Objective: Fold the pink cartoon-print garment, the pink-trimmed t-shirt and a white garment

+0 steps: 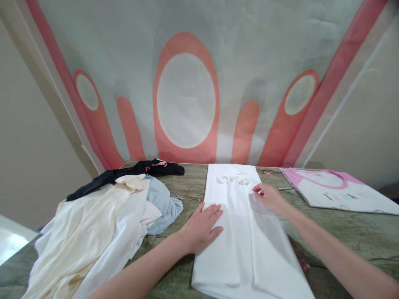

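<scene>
A white garment (232, 232), folded into a long strip, lies lengthwise on the table with a collar-like gathered part near its far end; I cannot tell its exact kind. My left hand (204, 226) rests flat on its left side, fingers stretched out. At the far right edge, my right hand (269, 197) has thumb and fingers pinched together on the cloth. The fabric by that hand looks slightly raised, and its fingertips partly cover the edge.
To the left lies a loose heap of cream and white clothes (90, 232), with a light blue cloth (163, 205) and a black garment (131, 172). A folded pink-and-white shirt (339, 191) lies at the right. A printed backdrop (187, 99) rises behind the wood-patterned tabletop (330, 232).
</scene>
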